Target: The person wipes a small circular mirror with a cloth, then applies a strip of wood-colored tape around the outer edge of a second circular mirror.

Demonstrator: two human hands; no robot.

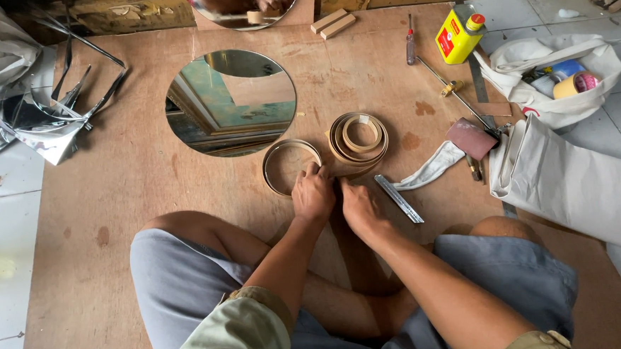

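Observation:
I sit cross-legged on a plywood sheet [127, 184]. My left hand [313, 194] rests with its fingertips on the near rim of a thin wooden ring [274, 159] lying flat on the board. My right hand [358, 207] is beside it, fingers bent down onto the board near the ring and a coil of wooden edge strip [358, 138]. What lies between the two hands is hidden. A metal ruler [399, 198] lies just right of my right hand.
A round mirror [231, 102] lies beyond the ring. A second mirror [245, 4] is at the far edge. Shiny metal scraps [38, 111] are piled far left. A screwdriver [410, 42], yellow can [457, 36], cloth bags [565, 175], tape roll [576, 83] lie right.

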